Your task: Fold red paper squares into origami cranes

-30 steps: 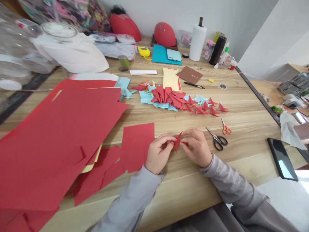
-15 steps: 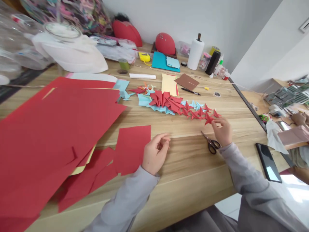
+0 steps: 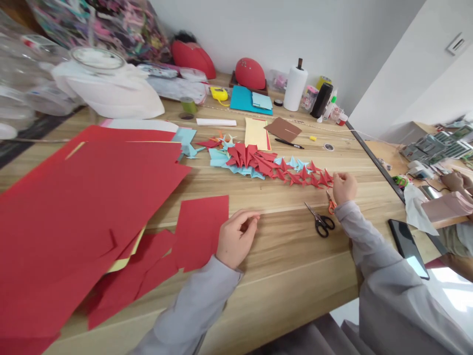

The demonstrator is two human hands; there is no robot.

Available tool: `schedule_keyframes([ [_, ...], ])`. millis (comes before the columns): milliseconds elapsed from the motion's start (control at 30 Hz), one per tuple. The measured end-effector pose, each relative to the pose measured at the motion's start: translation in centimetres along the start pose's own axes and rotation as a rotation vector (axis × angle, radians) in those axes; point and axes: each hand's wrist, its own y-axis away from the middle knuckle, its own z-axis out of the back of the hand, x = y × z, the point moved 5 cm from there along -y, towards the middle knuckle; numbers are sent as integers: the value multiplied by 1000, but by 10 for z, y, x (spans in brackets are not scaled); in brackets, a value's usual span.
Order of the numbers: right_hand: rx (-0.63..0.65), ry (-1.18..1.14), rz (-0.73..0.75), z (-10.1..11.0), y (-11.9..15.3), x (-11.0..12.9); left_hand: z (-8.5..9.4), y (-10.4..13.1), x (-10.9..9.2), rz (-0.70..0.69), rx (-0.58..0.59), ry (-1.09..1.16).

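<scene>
My left hand point(image 3: 236, 239) rests on the wooden table with its fingers loosely curled together and nothing visible in them. Its edge lies beside a square red paper sheet point(image 3: 202, 231). Over at the right end of a row of folded red paper cranes point(image 3: 303, 173), my right hand point(image 3: 345, 187) has its fingers closed; whatever may be between them is hidden. Black-handled scissors point(image 3: 320, 223) lie just below that hand, and small orange-handled scissors point(image 3: 331, 204) sit partly behind it. Light blue paper cranes point(image 3: 293, 162) are behind the red ones.
Large red paper sheets point(image 3: 92, 197) cover the left side. A phone point(image 3: 408, 249) lies at the right edge. Behind the cranes are a black pen point(image 3: 289, 144), yellow paper point(image 3: 255, 133) and brown paper point(image 3: 283, 129). Another person's hand point(image 3: 453, 181) is at the far right.
My right hand has moved to the right, away from where it pinched a red paper crane, to the row's end. The orange-handled scissors have come into sight. My left hand stays put.
</scene>
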Motion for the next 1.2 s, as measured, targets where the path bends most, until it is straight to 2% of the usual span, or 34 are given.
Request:
schedule_keyframes([
  [67, -76, -142, 48, 16, 15, 8, -1, 0, 0, -2, 1, 7],
  [167, 21, -340, 216, 32, 53, 29, -1, 0, -1, -16, -6, 11],
  [200, 72, -365, 331, 35, 69, 38, -1, 0, -1, -22, -14, 5],
  [300, 197, -400, 860, 37, 120, 68, 3, 0, -6, -46, -66, -70],
  [400, 278, -375, 1108, 30, 149, 75, 5, 2, -13, -75, -127, -196],
  [467, 273, -376, 1126, 27, 151, 73, 3, 3, -15, -85, -130, -256],
  [633, 293, -342, 1118, 22, 144, 68, -7, 6, -18, -66, 30, -586],
  [700, 295, -333, 1091, 21, 142, 67, -3, 6, -20, -32, 122, -799],
  [767, 298, -315, 1080, 22, 141, 66, 8, 2, -23, -33, 180, -988],
  [900, 310, -308, 1065, 23, 141, 65, 43, -19, -17, 26, 135, -1258],
  [967, 330, -317, 1036, 23, 140, 65, 50, -30, -8, 42, 172, -1302],
  [1067, 354, -321, 986, 22, 138, 63, 48, -39, 1, 40, 203, -1361],
  [1200, 348, -336, 917, 20, 134, 60, 40, -37, -5, 30, 168, -1416],
])
